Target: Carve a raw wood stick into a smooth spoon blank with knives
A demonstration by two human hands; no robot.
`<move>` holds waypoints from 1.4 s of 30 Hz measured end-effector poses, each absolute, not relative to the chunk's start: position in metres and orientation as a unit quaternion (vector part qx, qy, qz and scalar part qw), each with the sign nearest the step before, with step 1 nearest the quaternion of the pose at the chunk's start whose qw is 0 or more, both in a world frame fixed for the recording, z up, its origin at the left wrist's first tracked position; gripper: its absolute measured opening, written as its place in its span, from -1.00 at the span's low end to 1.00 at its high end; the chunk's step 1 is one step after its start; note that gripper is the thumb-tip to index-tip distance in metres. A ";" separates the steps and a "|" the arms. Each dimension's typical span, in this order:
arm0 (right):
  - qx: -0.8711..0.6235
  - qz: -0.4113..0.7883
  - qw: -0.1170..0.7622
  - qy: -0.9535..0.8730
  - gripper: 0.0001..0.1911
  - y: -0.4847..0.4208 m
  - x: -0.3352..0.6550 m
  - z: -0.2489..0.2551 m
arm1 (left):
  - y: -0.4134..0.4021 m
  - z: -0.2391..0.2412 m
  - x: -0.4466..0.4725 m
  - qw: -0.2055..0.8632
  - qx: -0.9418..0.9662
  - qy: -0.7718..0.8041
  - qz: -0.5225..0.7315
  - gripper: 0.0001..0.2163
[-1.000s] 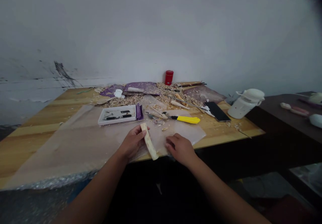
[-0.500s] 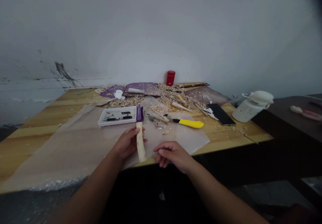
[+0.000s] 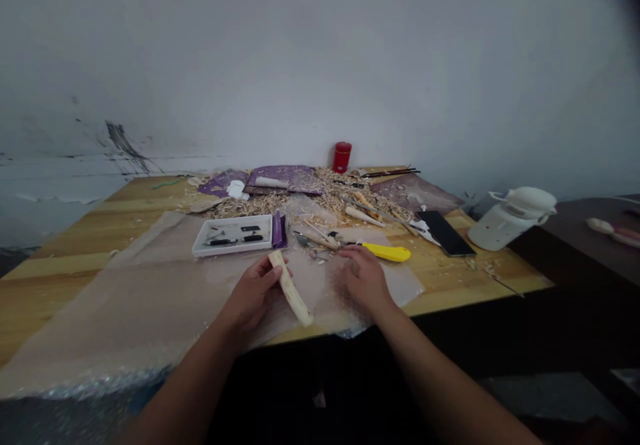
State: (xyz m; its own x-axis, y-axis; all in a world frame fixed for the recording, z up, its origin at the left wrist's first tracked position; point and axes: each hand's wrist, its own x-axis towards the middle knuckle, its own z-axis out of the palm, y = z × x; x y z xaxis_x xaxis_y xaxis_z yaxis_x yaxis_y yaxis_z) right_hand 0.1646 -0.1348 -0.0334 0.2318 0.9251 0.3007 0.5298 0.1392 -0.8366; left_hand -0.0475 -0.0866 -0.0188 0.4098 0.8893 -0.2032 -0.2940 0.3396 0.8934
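A pale, peeled stick of wood point(image 3: 291, 290) lies slanted in my left hand point(image 3: 254, 290). The thumb presses on its upper end, while the lower end points right toward the table edge. My right hand point(image 3: 367, 280) is over the plastic sheet with its fingers apart and partly smeared by motion. Its fingertips are close to the yellow-handled utility knife point(image 3: 387, 252) and cover part of it; whether they touch it I cannot tell. Just left of the knife lie thin tools and small wood pieces point(image 3: 320, 237).
A white tray point(image 3: 200, 249) holds pens and small parts, beside a purple folded piece point(image 3: 280, 230). Wood shavings point(image 3: 270, 202) are heaped behind. A red can point(image 3: 342, 157) stands by the wall. To the right are a black phone point(image 3: 447, 233) and a white jug point(image 3: 510, 222).
My right hand has moved forward from the table edge to the utility knife. The stick in my left hand has tilted, its lower end swinging right.
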 end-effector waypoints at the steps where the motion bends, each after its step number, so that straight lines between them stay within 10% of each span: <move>1: -0.625 0.182 0.487 -0.582 -0.81 -0.136 0.163 -0.031 | -0.089 -0.017 -0.046 0.718 0.414 0.379 0.411 -0.76; 7: -0.506 0.354 0.436 -0.655 -0.64 -0.148 0.140 -0.019 | -0.109 -0.006 -0.030 0.689 0.392 0.330 0.512 -0.84; 20: -0.528 0.294 0.560 -0.567 -0.74 -0.163 0.148 -0.006 | -0.121 -0.013 -0.059 0.653 0.502 0.402 0.401 -0.73; 42: -0.571 0.283 0.518 -0.571 -0.74 -0.175 0.152 -0.005 | -0.127 -0.020 -0.049 0.646 0.507 0.405 0.401 -0.75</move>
State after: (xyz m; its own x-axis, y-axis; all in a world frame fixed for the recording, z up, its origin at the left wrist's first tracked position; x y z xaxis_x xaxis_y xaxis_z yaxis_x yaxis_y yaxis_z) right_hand 0.1522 -0.1747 -0.0052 0.1872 0.9448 0.2688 0.3592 0.1889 -0.9140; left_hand -0.0491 -0.1274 -0.0200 0.3490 0.9297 -0.1174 -0.1084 0.1645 0.9804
